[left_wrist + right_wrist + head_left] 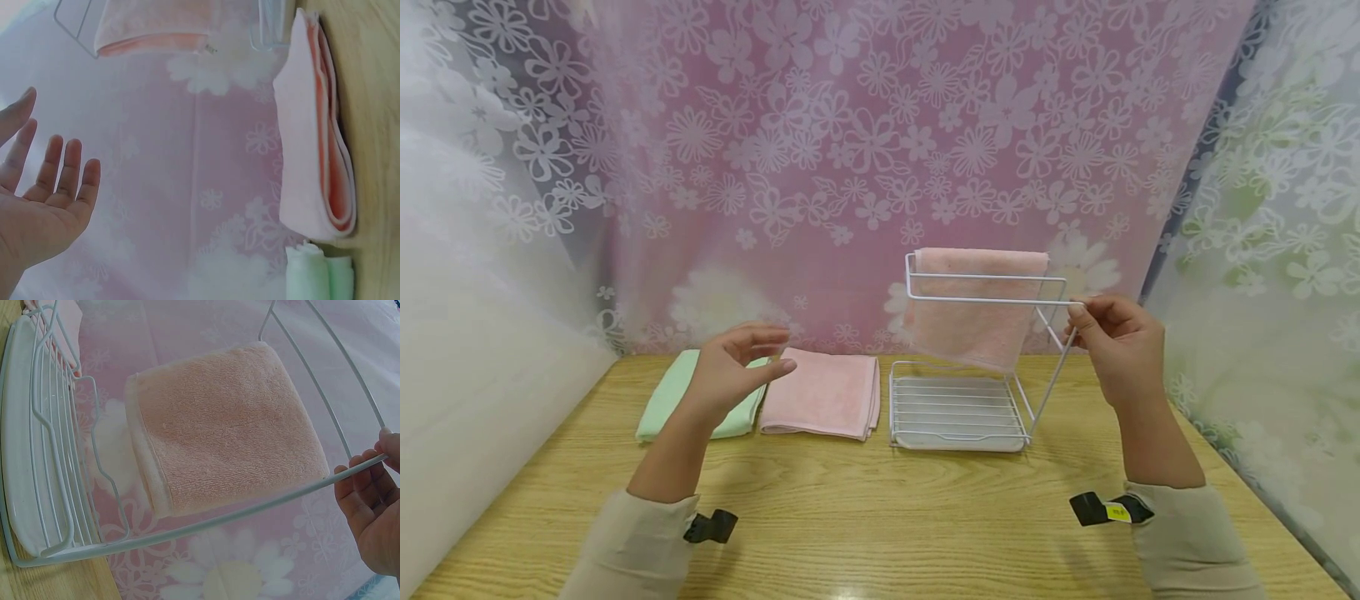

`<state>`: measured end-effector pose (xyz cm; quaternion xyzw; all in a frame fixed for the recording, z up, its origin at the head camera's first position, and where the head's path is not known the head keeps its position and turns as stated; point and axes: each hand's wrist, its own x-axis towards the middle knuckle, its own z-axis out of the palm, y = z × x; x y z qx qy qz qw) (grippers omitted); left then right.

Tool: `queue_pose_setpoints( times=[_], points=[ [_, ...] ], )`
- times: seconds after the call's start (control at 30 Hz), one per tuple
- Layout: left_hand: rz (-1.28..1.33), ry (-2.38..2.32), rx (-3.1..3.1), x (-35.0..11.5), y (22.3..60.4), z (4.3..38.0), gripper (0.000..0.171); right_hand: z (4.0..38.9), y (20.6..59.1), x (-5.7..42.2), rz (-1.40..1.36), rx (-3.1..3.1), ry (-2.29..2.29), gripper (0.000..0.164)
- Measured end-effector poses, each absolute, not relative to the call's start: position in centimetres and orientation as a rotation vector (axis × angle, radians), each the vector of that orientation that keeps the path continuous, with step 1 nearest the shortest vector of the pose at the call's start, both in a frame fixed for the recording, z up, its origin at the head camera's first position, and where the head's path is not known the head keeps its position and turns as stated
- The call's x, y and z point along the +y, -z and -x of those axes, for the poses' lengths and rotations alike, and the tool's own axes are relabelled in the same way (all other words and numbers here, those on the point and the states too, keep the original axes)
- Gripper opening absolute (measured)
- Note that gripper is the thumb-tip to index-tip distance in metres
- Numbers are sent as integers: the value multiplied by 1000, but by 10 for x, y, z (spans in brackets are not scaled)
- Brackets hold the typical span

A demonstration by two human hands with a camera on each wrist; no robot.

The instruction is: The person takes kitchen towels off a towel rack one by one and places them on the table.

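A white wire rack (1049,392) stands on the table with a slatted lower shelf and a pale tray (958,442) under it. Over its upper back bar hangs a folded pink towel (973,321), seen close up in the right wrist view (225,425). My right hand (1120,342) pinches the rack's upper right corner between thumb and fingers. My left hand (730,371) is in the air with fingers spread, holding nothing. Below and beside it lie a second folded pink towel (823,396) and a folded light green towel (670,400).
The wooden table (820,517) runs to a pink floral curtain (850,125) at the back. Pale sheets hang on both sides, the left one (497,292) plain lower down, the right one (1285,333) flowered. A black strap (711,527) sits at the left cuff.
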<state>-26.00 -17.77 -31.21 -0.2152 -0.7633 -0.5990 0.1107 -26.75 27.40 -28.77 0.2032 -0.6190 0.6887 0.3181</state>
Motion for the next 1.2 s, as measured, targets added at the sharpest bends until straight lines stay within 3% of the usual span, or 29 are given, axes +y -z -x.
queue_pose_setpoints(
  times=[0.53, 1.2],
  points=[
    [641, 1739, -2278, -141, 286, 266, 39, 268, 288, 274, -540, -1624, -1811, 9],
    [833, 1616, -2208, -108, 263, 270, 31, 268, 288, 275, -539, -1613, -1828, 9]
  ],
)
